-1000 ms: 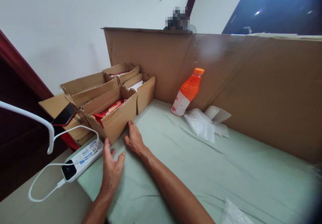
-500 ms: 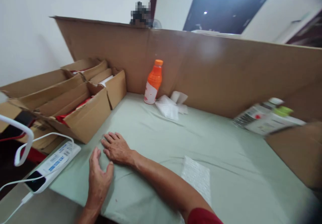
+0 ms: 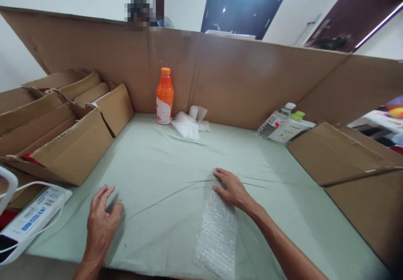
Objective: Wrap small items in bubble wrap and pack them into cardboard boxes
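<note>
A sheet of bubble wrap (image 3: 217, 229) lies flat on the pale green cloth (image 3: 163, 162) near the front edge. My right hand (image 3: 231, 187) rests palm down on the sheet's far end, fingers spread, pressing the cloth into creases. My left hand (image 3: 100, 223) lies flat on the cloth to the left, fingers apart, holding nothing. It sits just in front of an open cardboard box (image 3: 72, 154).
Several open cardboard boxes (image 3: 40, 116) stand at the left. A white power bank (image 3: 31, 217) with a cable sits at the front left. An orange bottle (image 3: 164, 97) and crumpled plastic (image 3: 187, 124) stand by the cardboard wall (image 3: 245, 78). Bottles (image 3: 283, 126) and flat cardboard (image 3: 340, 154) lie right.
The view has swung right. My right hand moved from beside the cardboard box across the cloth onto the bubble wrap. My left hand stayed flat near the box.
</note>
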A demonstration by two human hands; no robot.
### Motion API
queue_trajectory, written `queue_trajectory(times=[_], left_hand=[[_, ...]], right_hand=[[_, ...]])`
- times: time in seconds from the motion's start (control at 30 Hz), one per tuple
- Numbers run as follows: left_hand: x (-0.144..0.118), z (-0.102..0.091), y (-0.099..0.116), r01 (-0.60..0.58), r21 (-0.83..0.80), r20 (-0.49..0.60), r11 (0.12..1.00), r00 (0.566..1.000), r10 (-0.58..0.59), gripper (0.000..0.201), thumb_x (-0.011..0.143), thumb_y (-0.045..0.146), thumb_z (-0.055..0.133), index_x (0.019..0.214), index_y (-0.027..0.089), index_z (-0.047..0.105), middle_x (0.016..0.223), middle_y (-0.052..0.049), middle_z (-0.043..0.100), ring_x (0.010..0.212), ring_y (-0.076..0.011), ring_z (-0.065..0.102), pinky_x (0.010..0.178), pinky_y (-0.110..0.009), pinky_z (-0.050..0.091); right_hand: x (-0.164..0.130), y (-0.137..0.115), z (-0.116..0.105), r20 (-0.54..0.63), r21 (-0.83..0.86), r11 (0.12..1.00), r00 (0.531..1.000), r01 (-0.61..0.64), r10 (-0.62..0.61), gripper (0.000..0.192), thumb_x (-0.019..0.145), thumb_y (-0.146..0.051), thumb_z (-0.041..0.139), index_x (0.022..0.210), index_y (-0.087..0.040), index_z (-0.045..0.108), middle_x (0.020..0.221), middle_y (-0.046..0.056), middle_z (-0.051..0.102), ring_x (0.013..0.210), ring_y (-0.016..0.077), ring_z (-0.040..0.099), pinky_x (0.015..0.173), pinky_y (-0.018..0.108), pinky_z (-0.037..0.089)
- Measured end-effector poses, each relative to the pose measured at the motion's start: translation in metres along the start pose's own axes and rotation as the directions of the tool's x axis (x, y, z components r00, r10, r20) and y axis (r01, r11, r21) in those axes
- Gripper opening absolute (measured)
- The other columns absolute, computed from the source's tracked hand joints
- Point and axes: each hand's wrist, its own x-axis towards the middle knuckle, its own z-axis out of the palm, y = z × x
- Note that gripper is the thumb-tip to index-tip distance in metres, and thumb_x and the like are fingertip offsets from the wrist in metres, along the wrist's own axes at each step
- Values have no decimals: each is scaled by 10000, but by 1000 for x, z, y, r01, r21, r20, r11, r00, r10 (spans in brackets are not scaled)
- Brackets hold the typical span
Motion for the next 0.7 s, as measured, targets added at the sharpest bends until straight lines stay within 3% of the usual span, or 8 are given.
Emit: queue_trajectory(times=[0.1, 0.27, 0.43, 0.53, 0.6, 0.7], left_hand=[[0, 0, 2, 37, -5, 47, 999, 998, -36, 529, 787, 464, 534, 1177, 126, 651, 1402, -180, 545, 1227, -350, 561, 591, -347, 528], [4, 19, 22, 31, -61, 173, 998, 985, -20, 501, 771, 447, 560, 1169, 168, 679, 1400, -151, 548, 1217, -324, 574, 651, -343, 546], [15, 82, 66, -181, -150, 333, 972, 916, 222, 404, 814, 311, 562, 1183, 197, 677, 1429, -146, 519, 1253, -305, 565, 687, -328, 574], [21, 127, 88, -395, -105, 355, 913, 842, 405, 414, 791, 182, 575, 1195, 165, 661, 1410, -171, 537, 1274, -315, 551, 911, -433, 558], [20, 149, 93, -484, -66, 359, 873, 805, 473, 388, 778, 140, 580, 1155, 157, 671, 1374, -179, 570, 1273, -333, 545, 1044, -521, 473], [16, 163, 91, -537, -69, 370, 841, 769, 521, 318, 796, 149, 581, 1095, 175, 685, 1321, -162, 620, 1281, -347, 530, 1091, -570, 412]], right_hand=[[-20, 18, 7, -75, 61, 996, 995, -58, 62, 439, 837, -369, 625, 1232, -184, 674, 1418, 171, 577, 1319, 352, 530, 1086, 585, 408], [-24, 18, 16, -129, 195, 981, 991, 9, 16, 187, 844, -318, 610, 972, -218, 702, 1362, 132, 626, 1286, 308, 561, 1090, 546, 421], [-27, 13, 23, -193, 251, 968, 981, 21, 29, 135, 897, -310, 563, 861, -224, 660, 1334, 118, 643, 1283, 295, 553, 1080, 540, 416], [-32, 13, 28, -245, 275, 961, 969, 35, 34, 136, 913, -312, 546, 857, -231, 640, 1280, 106, 675, 1254, 291, 573, 1062, 530, 428], [-33, 13, 28, -258, 301, 953, 965, 33, 48, 130, 917, -313, 544, 860, -239, 633, 1240, 95, 696, 1217, 280, 599, 1043, 505, 448], [-27, 17, 17, -264, 332, 943, 961, 11, 82, 125, 925, -329, 544, 885, -251, 633, 1182, 76, 721, 1134, 261, 648, 992, 463, 485]])
